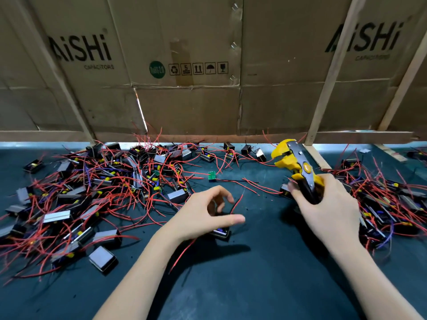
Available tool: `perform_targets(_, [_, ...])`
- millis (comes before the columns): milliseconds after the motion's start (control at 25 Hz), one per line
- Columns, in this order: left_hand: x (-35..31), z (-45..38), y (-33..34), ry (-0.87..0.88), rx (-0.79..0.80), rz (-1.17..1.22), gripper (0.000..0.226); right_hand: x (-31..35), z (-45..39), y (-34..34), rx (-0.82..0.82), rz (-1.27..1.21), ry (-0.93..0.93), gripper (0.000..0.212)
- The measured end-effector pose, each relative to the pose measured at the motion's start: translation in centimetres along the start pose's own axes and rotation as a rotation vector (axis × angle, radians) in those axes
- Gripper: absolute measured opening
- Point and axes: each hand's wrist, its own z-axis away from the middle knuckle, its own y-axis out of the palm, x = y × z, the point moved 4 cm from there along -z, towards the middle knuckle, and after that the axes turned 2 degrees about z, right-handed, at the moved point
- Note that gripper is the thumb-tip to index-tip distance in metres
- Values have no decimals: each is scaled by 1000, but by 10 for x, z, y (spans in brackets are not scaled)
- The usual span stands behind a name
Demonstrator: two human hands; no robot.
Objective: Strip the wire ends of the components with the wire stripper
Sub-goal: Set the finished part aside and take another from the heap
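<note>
Right hand [328,204] grips wire stripper [298,167]; left hand [203,215] fingers loosely curled over a component [222,233] on the tabletop [254,285], grip unclear; light rigid box with floppy thin red wire [238,200], so pinch wire near its end.

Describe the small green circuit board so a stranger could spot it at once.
Start at the dark mat and find the open strip between the two heaps of red-wired components. The green circuit board lies there alone, beyond the left hand. It is the one bare green square, not boxed in black.
</note>
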Motion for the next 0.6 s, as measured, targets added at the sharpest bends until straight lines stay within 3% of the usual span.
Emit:
perform_targets(80, [0, 3, -2, 27, 75, -227, 29, 4, -1, -6, -23, -1, -16, 49])
perform_targets(200, [-7, 2, 6, 96, 69, -315, 21, 7, -2, -11, -50, -12, -29, 50])
perform_targets(320, [-22, 1, 23, 139, 16, -31, 9, 2, -5, -16, -92, -32, -8, 53])
perform_targets(440, [-32, 2, 39, 137, 116, 89, 66, -8, -12, -22, -162, -94, 48, 58])
perform_targets(520, [-27, -1, 30, 138, 59, -11, 71, -16, -15, -24, -220, -163, 85, 57])
perform_targets(600, [-19, -1, 4, 143, -131, -83, 56, -18, -16, -24, -216, -279, 127, 55])
